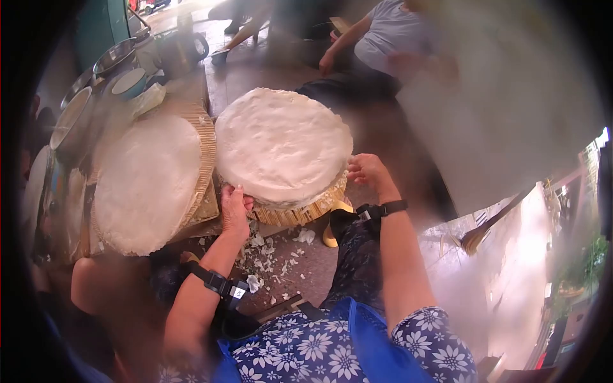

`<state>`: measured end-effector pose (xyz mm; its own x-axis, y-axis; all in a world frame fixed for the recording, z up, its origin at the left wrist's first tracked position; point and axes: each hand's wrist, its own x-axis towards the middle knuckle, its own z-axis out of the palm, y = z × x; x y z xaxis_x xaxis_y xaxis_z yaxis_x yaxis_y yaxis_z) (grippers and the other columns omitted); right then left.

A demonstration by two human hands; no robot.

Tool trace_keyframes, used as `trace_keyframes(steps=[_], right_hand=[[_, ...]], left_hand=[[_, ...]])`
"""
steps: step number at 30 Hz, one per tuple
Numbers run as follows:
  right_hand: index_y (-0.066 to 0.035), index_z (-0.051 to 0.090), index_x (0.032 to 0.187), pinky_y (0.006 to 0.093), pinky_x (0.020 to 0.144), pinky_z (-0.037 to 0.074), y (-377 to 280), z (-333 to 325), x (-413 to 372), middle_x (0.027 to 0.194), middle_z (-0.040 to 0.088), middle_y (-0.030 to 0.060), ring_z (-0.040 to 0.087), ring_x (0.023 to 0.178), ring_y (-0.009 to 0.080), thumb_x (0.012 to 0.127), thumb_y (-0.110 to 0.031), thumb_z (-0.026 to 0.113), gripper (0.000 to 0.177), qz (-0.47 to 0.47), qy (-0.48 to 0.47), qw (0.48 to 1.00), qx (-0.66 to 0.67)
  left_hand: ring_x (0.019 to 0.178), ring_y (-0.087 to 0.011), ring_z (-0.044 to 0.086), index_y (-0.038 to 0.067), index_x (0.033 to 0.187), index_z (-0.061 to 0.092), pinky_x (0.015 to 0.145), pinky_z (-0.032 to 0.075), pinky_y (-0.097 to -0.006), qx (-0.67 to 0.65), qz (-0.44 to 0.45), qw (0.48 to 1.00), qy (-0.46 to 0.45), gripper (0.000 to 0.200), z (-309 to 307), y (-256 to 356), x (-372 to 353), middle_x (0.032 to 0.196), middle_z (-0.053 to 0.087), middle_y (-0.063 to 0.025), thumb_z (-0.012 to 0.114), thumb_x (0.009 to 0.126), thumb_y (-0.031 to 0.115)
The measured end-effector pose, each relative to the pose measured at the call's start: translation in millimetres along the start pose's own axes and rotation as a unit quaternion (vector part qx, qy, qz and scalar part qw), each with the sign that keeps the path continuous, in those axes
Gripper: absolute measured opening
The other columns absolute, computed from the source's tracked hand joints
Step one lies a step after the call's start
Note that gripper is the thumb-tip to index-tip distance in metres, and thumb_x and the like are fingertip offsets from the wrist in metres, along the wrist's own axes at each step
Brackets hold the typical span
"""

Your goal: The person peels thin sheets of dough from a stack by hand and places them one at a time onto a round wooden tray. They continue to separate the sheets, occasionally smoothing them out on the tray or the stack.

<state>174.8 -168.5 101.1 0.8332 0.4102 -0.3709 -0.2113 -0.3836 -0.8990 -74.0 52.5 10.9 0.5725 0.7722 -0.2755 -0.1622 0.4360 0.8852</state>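
Observation:
A large round white slab [281, 143], dough-like with a bumpy top, lies in front of me on a round slatted mat [300, 214]. My left hand [235, 207] is at its lower left edge, thumb and fingers closed on the rim. At the right edge is my right hand [369, 172], its fingers curled in with the tips at the rim; whatever they pinch is too small to make out. A second round white slab [150, 185] rests to the left on another slatted mat [206, 153].
Bowls, including a light blue one [129, 83], and a dark jug [182, 52] stand at the back left. White scraps [271, 255] litter the floor below. A seated person [389, 35] is across from me. A broom [476, 239] lies right; a large pale blur covers the upper right.

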Motion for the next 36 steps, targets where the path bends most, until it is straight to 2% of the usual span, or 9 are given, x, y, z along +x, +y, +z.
trace_keyframes(steps=[3,7,10,13,19,25,29,32,36], right_hand=[[-0.006,0.059,0.09,0.0234,0.045,0.044,6.2,1.6,3.0,0.073,0.059,0.0028,0.058,0.055,0.0115,0.085,-0.023,0.061,0.018,0.03,-0.075,0.997,0.009],[-0.007,0.06,0.088,0.0222,0.048,0.042,5.2,9.3,1.7,0.069,0.057,0.0002,0.055,0.058,0.0087,0.085,-0.025,0.062,0.019,0.012,-0.089,0.996,0.028],[-0.009,0.059,0.084,0.0233,0.05,0.042,13.1,13.2,15.2,0.067,0.056,-0.0004,0.053,0.058,0.0084,0.084,-0.023,0.062,0.015,-0.057,-0.077,0.986,0.136],[-0.01,0.057,0.078,0.0248,0.051,0.041,7.7,2.2,20.4,0.067,0.056,-0.0004,0.053,0.058,0.0092,0.083,-0.019,0.061,0.011,-0.099,-0.024,0.985,0.137],[-0.01,0.056,0.074,0.0266,0.049,0.041,22.1,2.2,40.5,0.066,0.056,0.0007,0.053,0.055,0.0115,0.082,-0.017,0.058,0.011,-0.074,0.013,0.995,0.07],[-0.005,0.059,0.082,0.0302,0.049,0.044,29.4,3.0,54.2,0.071,0.059,0.0036,0.059,0.06,0.0145,0.081,-0.023,0.059,0.017,-0.127,0.026,0.991,-0.019],[-0.002,0.062,0.093,0.0333,0.056,0.049,27.6,1.7,54.7,0.084,0.064,0.0092,0.063,0.067,0.0192,0.079,-0.025,0.061,0.027,-0.144,0.165,0.961,-0.169],[0.0,0.06,0.103,0.0342,0.057,0.052,34.2,1.0,64.6,0.089,0.065,0.0118,0.064,0.071,0.0214,0.078,-0.025,0.061,0.036,-0.212,0.169,0.952,-0.142],[0.0,0.056,0.112,0.0335,0.051,0.053,6.4,15.5,32.6,0.092,0.064,0.0131,0.064,0.074,0.0212,0.078,-0.026,0.06,0.042,-0.191,0.096,0.967,-0.139]], left_hand=[[0.063,-0.0093,0.052,0.009,0.1,0.05,0.058,0.044,-0.0236,-0.03,-0.026,0.999,-0.037,0.016,4.2,6.3,-2.7,0.08,0.056,-0.0005,0.05,0.091,0.022],[0.064,-0.0132,0.057,0.008,0.092,0.051,0.058,0.046,-0.0263,-0.064,-0.048,0.994,-0.076,0.012,12.7,14.8,-8.6,0.077,0.058,-0.0028,0.053,0.09,0.019],[0.066,-0.0155,0.059,0.007,0.091,0.051,0.059,0.048,-0.028,-0.097,-0.066,0.987,-0.114,0.012,22.2,22.2,-14.6,0.077,0.058,-0.0041,0.054,0.089,0.019],[0.066,-0.0164,0.059,0.006,0.091,0.051,0.06,0.048,-0.0292,-0.073,-0.071,0.985,-0.137,0.013,31.4,17.9,-20.5,0.078,0.058,-0.0047,0.054,0.089,0.019],[0.065,-0.0163,0.059,0.007,0.088,0.051,0.059,0.048,-0.0298,0.015,-0.101,0.986,-0.129,0.015,32.8,6.9,-13.1,0.078,0.058,-0.0045,0.054,0.089,0.021],[0.061,-0.0147,0.058,0.009,0.087,0.053,0.057,0.049,-0.0293,0.068,-0.101,0.988,-0.098,0.014,25.9,13.6,-15.6,0.075,0.057,-0.0014,0.053,0.089,0.023],[0.06,-0.0137,0.058,0.011,0.086,0.054,0.056,0.047,-0.0277,0.088,-0.121,0.984,-0.097,0.012,23.5,14.8,-14.3,0.074,0.058,0.0,0.055,0.086,0.023],[0.06,-0.0135,0.057,0.012,0.085,0.054,0.055,0.045,-0.0271,0.089,-0.125,0.983,-0.102,0.011,22.4,13.4,-13.3,0.073,0.059,0.0005,0.056,0.085,0.023],[0.058,-0.0136,0.056,0.011,0.085,0.054,0.055,0.044,-0.0273,0.094,-0.134,0.982,-0.097,0.013,22.6,12.4,-12.2,0.073,0.059,-0.0001,0.057,0.084,0.023]])
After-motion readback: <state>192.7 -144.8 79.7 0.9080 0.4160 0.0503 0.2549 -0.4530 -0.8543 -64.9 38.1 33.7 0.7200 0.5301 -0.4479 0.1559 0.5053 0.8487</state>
